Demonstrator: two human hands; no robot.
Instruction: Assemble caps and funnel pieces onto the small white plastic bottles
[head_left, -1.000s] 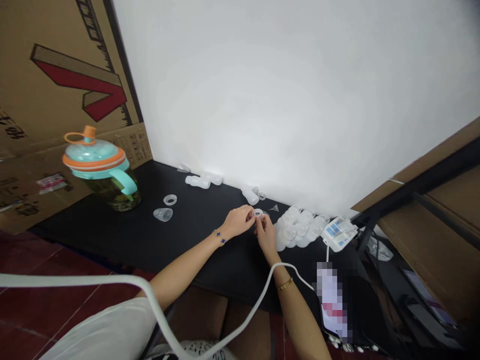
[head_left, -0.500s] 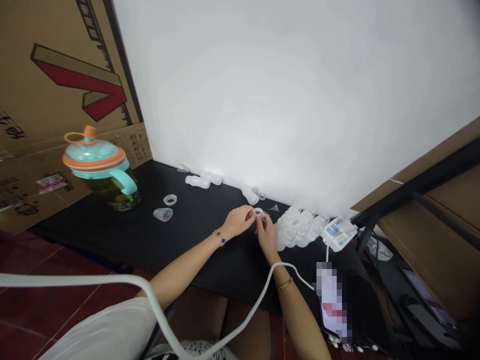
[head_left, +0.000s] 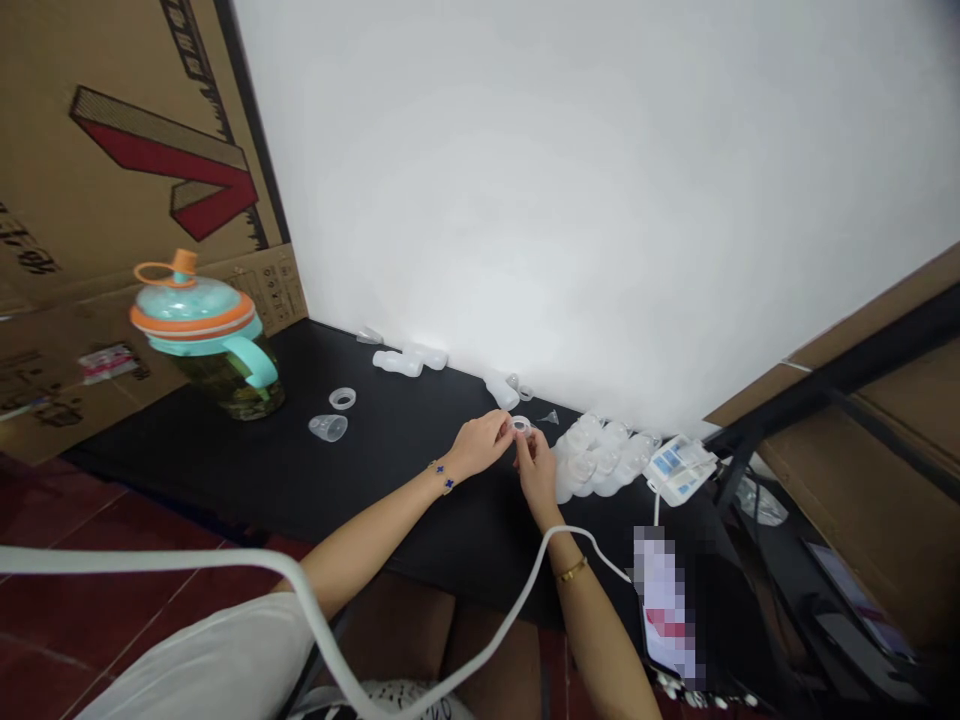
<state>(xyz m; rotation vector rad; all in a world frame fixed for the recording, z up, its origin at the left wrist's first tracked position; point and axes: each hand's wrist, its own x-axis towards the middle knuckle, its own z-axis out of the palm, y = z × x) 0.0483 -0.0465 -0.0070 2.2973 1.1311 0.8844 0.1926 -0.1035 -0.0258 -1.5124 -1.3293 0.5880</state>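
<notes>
My left hand (head_left: 481, 443) and my right hand (head_left: 537, 470) meet over the black table, fingers pinched on a small whitish screw ring (head_left: 520, 424) held between them. Whether something sits inside the ring is too small to tell. Just beyond the hands lie a frosted plastic bottle (head_left: 502, 391), another ring (head_left: 526, 393) and a small transparent teat-like piece (head_left: 550, 417). Beside my right hand stand several frosted bottles (head_left: 600, 455) packed in a group. Off to the left, apart from my hands, lie a loose ring (head_left: 343, 399) and a see-through cap (head_left: 328, 428).
A teal and orange lidded jug (head_left: 206, 340) stands at the left by a cardboard box (head_left: 45, 250). More bottles (head_left: 397, 363) lie along the white wall. At right are a white device (head_left: 681, 470) and a phone (head_left: 667, 620). A white cable (head_left: 300, 590) crosses in front of me.
Both hands stay together on the ring, with hardly any finger movement visible. The whole view has shifted very slightly.
</notes>
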